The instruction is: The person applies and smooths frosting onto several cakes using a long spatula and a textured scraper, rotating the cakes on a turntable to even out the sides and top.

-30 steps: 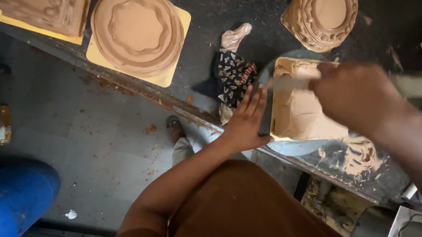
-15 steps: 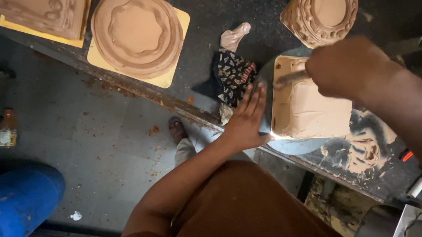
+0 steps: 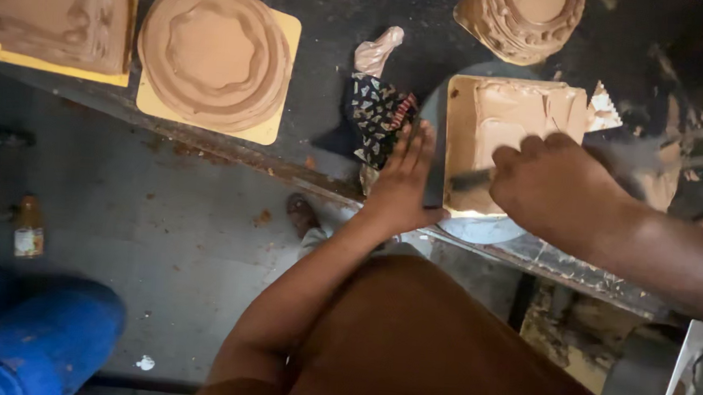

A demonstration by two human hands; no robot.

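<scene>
A square cake (image 3: 512,122) coated in brown icing sits on a yellow board on a grey turntable (image 3: 480,228) at the edge of the dark worktable. My left hand (image 3: 404,180) rests flat against the turntable's left rim, fingers spread. My right hand (image 3: 554,185) is closed around the handle of a flat metal spatula (image 3: 468,179), whose blade lies against the cake's near side.
Three other iced cakes stand on the table: a square cake (image 3: 54,12) at far left, a round cake (image 3: 215,53) beside it, and another round cake (image 3: 521,17) at the back. A patterned cloth (image 3: 378,114) lies left of the turntable. A blue barrel (image 3: 34,329) and a small bottle (image 3: 29,227) stand on the floor.
My right hand has moved down and left with the spatula, from the cake's top right to its near side. My left hand has stayed on the turntable's rim.
</scene>
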